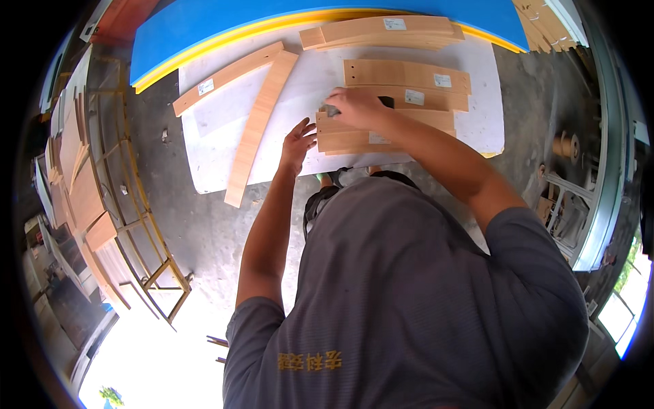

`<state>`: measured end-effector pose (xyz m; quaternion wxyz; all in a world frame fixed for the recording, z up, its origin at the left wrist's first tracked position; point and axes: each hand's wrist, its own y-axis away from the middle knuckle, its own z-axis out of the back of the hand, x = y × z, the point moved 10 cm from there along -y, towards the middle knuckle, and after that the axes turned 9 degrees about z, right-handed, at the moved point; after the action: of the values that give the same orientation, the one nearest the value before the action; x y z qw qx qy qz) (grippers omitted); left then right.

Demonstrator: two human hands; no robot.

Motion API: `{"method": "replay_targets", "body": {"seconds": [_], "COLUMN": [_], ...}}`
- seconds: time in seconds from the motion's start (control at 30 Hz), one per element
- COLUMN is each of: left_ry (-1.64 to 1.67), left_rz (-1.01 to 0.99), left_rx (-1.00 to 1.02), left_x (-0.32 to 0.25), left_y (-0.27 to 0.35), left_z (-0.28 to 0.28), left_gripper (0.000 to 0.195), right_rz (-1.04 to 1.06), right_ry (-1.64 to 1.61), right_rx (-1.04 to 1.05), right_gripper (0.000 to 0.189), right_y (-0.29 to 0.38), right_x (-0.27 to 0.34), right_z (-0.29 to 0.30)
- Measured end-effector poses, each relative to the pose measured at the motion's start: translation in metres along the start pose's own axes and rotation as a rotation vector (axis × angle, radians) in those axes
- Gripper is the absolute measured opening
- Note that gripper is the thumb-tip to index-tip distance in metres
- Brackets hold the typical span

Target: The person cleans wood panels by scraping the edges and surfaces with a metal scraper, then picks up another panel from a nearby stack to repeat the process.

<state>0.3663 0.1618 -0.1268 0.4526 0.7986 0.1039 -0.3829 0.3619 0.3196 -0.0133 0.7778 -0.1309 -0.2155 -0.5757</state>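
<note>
My right hand (357, 108) is over the left part of a group of wood-grain boards, its fingers closed around a small grey object (333, 111), mostly hidden, perhaps a cloth or pad. A black patch (387, 101) shows behind the wrist; whether it belongs to the same object I cannot tell. My left hand (298, 145) hovers by the left end of the nearest board (352, 141), fingers apart and holding nothing. Farther back in this group, a labelled board (398, 73) has dark holes at its left end. All of them lie on a white-topped table (214, 148).
Two boards meet at an angle on the left; the front one (260, 133) overhangs the table edge. A stack of boards (378, 31) lies at the back, by a blue panel (317, 13) with yellow edging. A metal rack (148, 220) with leaning sheets stands left.
</note>
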Motion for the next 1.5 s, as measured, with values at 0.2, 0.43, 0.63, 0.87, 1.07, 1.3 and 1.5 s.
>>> {"method": "replay_targets", "body": {"seconds": [0.2, 0.43, 0.63, 0.87, 1.07, 1.3, 1.5], "left_ry": [-0.178, 0.048, -0.108, -0.227, -0.722, -0.59, -0.667], "left_rz": [0.034, 0.175, 0.126, 0.126, -0.307, -0.236, -0.162], "left_rx": [0.022, -0.051, -0.103, -0.175, -0.182, -0.085, -0.106], "left_x": [-0.008, -0.013, -0.036, -0.045, -0.08, -0.051, -0.051], "left_y": [-0.005, -0.005, -0.018, -0.025, -0.016, -0.037, -0.038], "left_z": [-0.013, 0.002, -0.008, 0.013, -0.016, 0.006, 0.0], "left_gripper": [0.06, 0.048, 0.041, 0.038, 0.035, 0.029, 0.026], "right_rz": [-0.07, -0.075, 0.049, -0.001, 0.017, -0.059, -0.293], "right_ry": [0.084, 0.104, 0.097, 0.217, 0.155, 0.191, 0.126], "right_rx": [0.159, 0.255, -0.121, 0.266, 0.096, 0.073, 0.211], "right_gripper": [0.029, 0.036, 0.02, 0.02, 0.023, 0.018, 0.025], "right_y": [0.048, -0.023, 0.072, -0.013, 0.066, 0.003, 0.128], "right_x": [-0.017, 0.016, -0.01, 0.051, 0.008, 0.052, -0.048], "right_z": [0.001, -0.025, 0.003, -0.036, -0.005, -0.038, -0.007]}}
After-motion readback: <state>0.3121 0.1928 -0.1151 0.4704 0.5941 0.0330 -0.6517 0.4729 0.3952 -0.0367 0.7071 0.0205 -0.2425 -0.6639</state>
